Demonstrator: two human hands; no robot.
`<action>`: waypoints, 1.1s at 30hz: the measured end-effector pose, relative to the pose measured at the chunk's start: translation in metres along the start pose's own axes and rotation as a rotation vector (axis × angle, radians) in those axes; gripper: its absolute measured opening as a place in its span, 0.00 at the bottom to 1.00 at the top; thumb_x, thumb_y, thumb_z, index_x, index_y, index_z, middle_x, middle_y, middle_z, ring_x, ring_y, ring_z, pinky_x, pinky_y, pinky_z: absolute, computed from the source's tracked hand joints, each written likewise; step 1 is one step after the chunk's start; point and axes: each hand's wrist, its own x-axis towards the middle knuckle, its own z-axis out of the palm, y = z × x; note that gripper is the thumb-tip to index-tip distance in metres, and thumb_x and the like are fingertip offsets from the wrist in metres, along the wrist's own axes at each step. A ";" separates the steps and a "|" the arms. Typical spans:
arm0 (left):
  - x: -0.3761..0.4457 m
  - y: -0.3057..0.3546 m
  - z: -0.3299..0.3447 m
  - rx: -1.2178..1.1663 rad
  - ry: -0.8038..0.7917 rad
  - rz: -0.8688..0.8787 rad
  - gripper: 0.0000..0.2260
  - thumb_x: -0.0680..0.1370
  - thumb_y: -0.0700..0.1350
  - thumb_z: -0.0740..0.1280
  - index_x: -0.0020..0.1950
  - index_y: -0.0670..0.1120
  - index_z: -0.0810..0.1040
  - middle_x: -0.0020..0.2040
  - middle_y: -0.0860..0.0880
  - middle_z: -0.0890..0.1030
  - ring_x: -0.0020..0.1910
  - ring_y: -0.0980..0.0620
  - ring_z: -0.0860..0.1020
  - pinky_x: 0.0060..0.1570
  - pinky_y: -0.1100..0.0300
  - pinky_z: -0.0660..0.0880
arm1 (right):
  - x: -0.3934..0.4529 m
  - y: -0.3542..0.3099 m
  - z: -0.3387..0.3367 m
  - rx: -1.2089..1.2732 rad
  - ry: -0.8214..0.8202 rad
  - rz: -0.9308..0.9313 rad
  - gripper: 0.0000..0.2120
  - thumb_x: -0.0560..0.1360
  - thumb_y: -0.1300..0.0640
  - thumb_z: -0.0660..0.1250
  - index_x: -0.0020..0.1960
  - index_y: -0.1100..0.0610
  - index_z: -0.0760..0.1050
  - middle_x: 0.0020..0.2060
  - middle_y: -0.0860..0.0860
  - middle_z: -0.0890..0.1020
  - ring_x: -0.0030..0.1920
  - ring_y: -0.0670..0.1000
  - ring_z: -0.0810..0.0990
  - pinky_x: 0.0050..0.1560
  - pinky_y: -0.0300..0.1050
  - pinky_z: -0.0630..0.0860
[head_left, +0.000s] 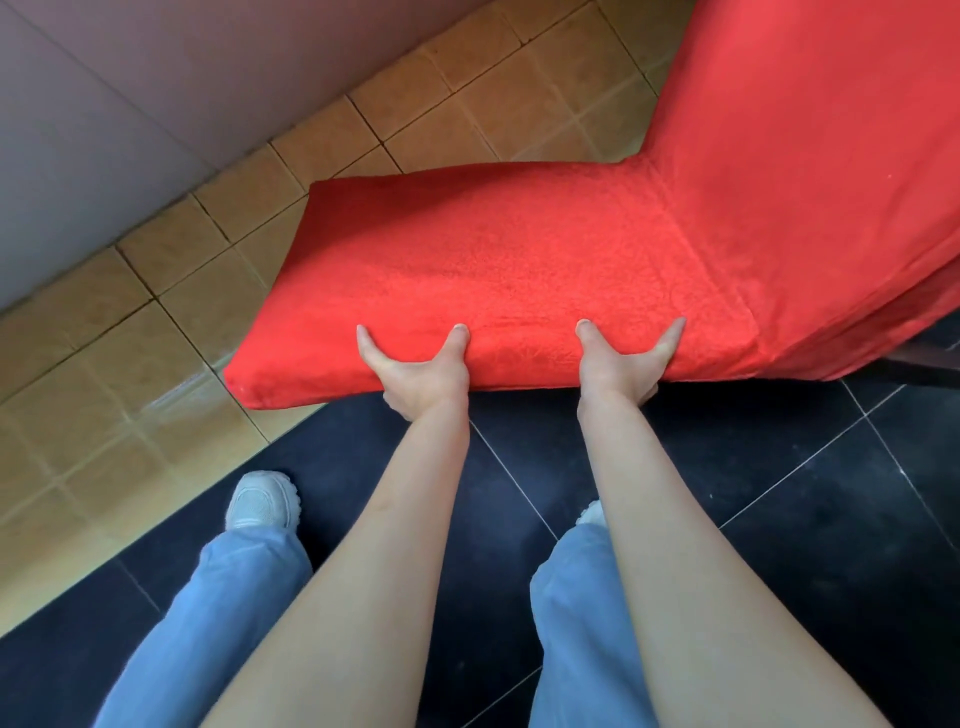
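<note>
A chair in a red fabric cover stands in front of me, its seat flat and its back rising at the right. My left hand grips the seat's near edge left of centre. My right hand grips the same edge a little to the right. On each hand two digits are spread on top of the red fabric. The other fingers are hidden under the edge.
A plain wall runs along the far left, with tan floor tiles below it. Dark tiles lie under my legs in blue jeans and a white shoe. A dark chair leg shows at the right.
</note>
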 end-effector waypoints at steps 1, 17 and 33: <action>0.002 -0.001 -0.005 0.005 0.001 0.004 0.46 0.65 0.50 0.80 0.75 0.63 0.56 0.67 0.48 0.71 0.67 0.49 0.69 0.54 0.64 0.59 | -0.005 0.003 0.000 -0.001 0.003 0.005 0.50 0.66 0.56 0.78 0.74 0.32 0.50 0.69 0.58 0.63 0.50 0.50 0.68 0.53 0.43 0.65; 0.009 -0.004 -0.120 0.186 0.053 0.041 0.44 0.63 0.52 0.80 0.73 0.62 0.60 0.68 0.51 0.72 0.66 0.50 0.71 0.58 0.65 0.62 | -0.118 0.055 -0.023 -0.054 0.082 0.175 0.48 0.67 0.54 0.77 0.73 0.30 0.52 0.70 0.61 0.62 0.65 0.60 0.71 0.63 0.52 0.68; -0.003 0.059 -0.107 0.195 -0.073 0.152 0.46 0.67 0.56 0.76 0.76 0.64 0.51 0.55 0.48 0.67 0.58 0.50 0.66 0.55 0.60 0.60 | -0.132 0.007 -0.002 -0.123 0.079 0.092 0.47 0.68 0.44 0.75 0.74 0.31 0.47 0.61 0.58 0.73 0.48 0.53 0.70 0.52 0.46 0.65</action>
